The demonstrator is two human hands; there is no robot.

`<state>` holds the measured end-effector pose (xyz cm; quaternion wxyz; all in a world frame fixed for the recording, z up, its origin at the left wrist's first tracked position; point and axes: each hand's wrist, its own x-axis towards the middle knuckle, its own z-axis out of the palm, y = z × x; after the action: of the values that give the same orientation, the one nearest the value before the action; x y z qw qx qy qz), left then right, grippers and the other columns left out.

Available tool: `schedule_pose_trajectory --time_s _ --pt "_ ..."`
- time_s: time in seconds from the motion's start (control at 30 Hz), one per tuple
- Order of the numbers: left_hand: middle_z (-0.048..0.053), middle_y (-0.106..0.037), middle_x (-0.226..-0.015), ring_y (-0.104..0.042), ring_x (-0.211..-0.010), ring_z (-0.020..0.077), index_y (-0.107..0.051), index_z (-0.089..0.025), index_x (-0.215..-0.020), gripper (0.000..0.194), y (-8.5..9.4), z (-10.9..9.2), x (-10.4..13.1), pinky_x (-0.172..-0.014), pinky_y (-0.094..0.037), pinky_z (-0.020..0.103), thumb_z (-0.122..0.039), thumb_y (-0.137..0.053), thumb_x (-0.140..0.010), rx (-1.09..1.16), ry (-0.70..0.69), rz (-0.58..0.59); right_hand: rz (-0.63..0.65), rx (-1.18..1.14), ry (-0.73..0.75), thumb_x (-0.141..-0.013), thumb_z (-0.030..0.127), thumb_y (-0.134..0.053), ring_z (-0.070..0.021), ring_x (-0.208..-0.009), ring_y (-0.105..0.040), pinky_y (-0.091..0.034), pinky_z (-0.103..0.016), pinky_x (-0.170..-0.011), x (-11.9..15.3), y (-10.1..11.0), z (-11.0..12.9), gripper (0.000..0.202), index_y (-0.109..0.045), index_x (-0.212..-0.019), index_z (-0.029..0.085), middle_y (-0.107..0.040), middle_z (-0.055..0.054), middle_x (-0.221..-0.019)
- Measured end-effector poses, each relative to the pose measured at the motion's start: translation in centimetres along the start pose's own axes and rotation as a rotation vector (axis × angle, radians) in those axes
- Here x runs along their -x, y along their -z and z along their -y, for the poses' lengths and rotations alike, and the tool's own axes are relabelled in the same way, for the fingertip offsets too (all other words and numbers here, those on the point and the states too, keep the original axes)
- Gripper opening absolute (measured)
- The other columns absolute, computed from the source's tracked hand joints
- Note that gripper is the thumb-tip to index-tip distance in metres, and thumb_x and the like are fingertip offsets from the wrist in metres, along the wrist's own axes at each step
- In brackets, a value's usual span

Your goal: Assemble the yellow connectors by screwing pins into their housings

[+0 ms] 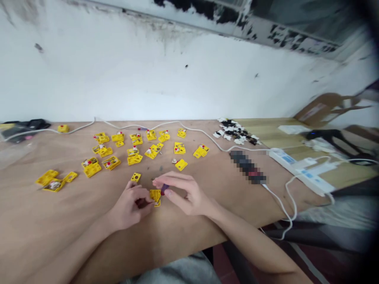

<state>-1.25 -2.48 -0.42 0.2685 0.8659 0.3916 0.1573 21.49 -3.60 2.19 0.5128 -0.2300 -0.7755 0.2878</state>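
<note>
Bench observation: an open yellow case [153, 193] sits on the table [177, 225] in front of the wearer, between the two hands, inner side up as far as can be seen. Technique, in my judgement: the left hand [127, 207] should brace the case low at its edge, fingertips clear of the tool's point; the slim screwdriver-like tool [165, 188] would do best stood upright, its tip seated before any turning, with light pressure, since a thin plastic shell could skid or crack. A slanted shaft risks slipping out. Hand state: left is narrow, thumb and fingertips drawn together at the case's near-left edge, apparently pinching it; any small part inside that pinch is too small to tell. The right hand [189, 195] holds the tool's dark purple-and-red handle between thumb and fingers, the other fingers extended loosely above, the shaft running down to the case. Whether the tip is engaged cannot be told. Surroundings: a flat yellow piece with holes [136, 177] lies just beyond the left hand; farther back, scattered yellow cases [92, 169] show red and metallic parts; a black-and-white pile [237, 132] lies off to the right.
</note>
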Motion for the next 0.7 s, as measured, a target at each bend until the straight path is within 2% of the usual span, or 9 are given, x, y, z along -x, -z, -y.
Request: schedule_pose_trajectory --time_s 0.07,0.13,0.2,0.37,0.43,0.53,0.6,0.7 --pt "-0.005 -0.059 -0.063 -0.052 -0.064 0.0123 -0.057 -0.019 -0.068 0.017 -0.1 0.1 0.0 -0.082 -0.032 0.033 -0.023 -0.06 -0.085 -0.011 -0.007 0.02 -0.022 -0.007 -0.013 -0.096 0.018 -0.058 -0.0147 -0.084 -0.069 -0.057 -0.028 -0.076 -0.1 0.0 0.0 0.023 -0.067 -0.117 0.015 -0.074 -0.01 -0.097" --pt "-0.006 -0.058 -0.063 -0.051 -0.063 0.0118 -0.057 -0.02 -0.069 0.016 -0.1 0.2 0.0 -0.083 -0.033 0.033 -0.023 -0.059 -0.085 -0.016 -0.004 0.04 -0.104 0.065 -0.013 -0.093 0.021 -0.065 -0.0124 -0.069 -0.065 -0.055 -0.024 -0.066 0.0 -0.1 0.0 0.011 -0.072 -0.1 0.015 -0.073 -0.006 -0.083" --pt "-0.006 -0.058 -0.064 -0.051 -0.063 0.0116 -0.056 -0.02 -0.07 0.016 -0.1 0.1 0.0 -0.084 -0.033 0.033 -0.024 -0.059 -0.085 -0.021 0.007 0.051 -0.152 0.108 0.0 -0.09 0.024 -0.069 -0.0118 -0.065 -0.062 -0.053 -0.023 -0.063 0.0 0.0 0.0 0.009 -0.072 -0.089 0.015 -0.07 -0.005 -0.078" --pt "-0.005 -0.06 -0.064 -0.051 -0.065 0.0133 -0.056 -0.02 -0.068 0.021 0.0 -0.1 -0.1 -0.083 -0.035 0.034 -0.028 -0.058 -0.088 -0.021 0.021 0.043 -0.013 -0.065 -0.006 -0.097 0.019 -0.056 -0.0146 -0.091 -0.069 -0.055 -0.028 -0.083 0.1 0.0 -0.2 0.021 -0.065 -0.116 0.014 -0.073 -0.011 -0.102" --pt "-0.004 -0.061 -0.065 -0.052 -0.067 0.0144 -0.056 -0.02 -0.067 0.025 0.0 -0.1 0.0 -0.081 -0.035 0.034 -0.031 -0.057 -0.089 -0.022 0.029 0.039 0.003 -0.052 -0.028 -0.097 0.019 -0.057 -0.0124 -0.082 -0.068 -0.054 -0.025 -0.079 0.2 0.0 -0.2 0.017 -0.065 -0.112 0.015 -0.073 -0.008 -0.094" --pt "-0.004 -0.059 -0.063 -0.05 -0.065 0.0133 -0.056 -0.02 -0.068 0.026 0.1 -0.1 0.0 -0.082 -0.035 0.033 -0.033 -0.056 -0.091 -0.035 0.03 0.056 0.022 0.117 -0.096 -0.095 0.026 -0.063 -0.0118 -0.075 -0.062 -0.051 -0.024 -0.072 -0.1 0.7 0.3 0.011 -0.062 -0.097 0.015 -0.068 -0.004 -0.086" --pt "-0.005 -0.056 -0.061 -0.048 -0.063 0.0117 -0.055 -0.019 -0.068 0.026 0.1 0.0 0.1 -0.084 -0.035 0.033 -0.032 -0.056 -0.09 -0.047 0.029 0.073 0.134 0.281 -0.128 -0.096 0.028 -0.063 -0.0124 -0.076 -0.06 -0.048 -0.024 -0.07 -0.9 1.7 1.3 0.013 -0.059 -0.095 0.016 -0.063 -0.003 -0.087" --pt "-0.005 -0.055 -0.062 -0.048 -0.063 0.0115 -0.055 -0.019 -0.069 0.024 0.1 0.0 0.1 -0.085 -0.035 0.033 -0.031 -0.057 -0.089 -0.051 0.033 0.073 0.501 0.601 -0.024 -0.1 0.022 -0.056 -0.0126 -0.073 -0.057 -0.043 -0.025 -0.065 -2.5 3.2 3.3 0.009 -0.059 -0.096 0.014 -0.062 -0.003 -0.091"
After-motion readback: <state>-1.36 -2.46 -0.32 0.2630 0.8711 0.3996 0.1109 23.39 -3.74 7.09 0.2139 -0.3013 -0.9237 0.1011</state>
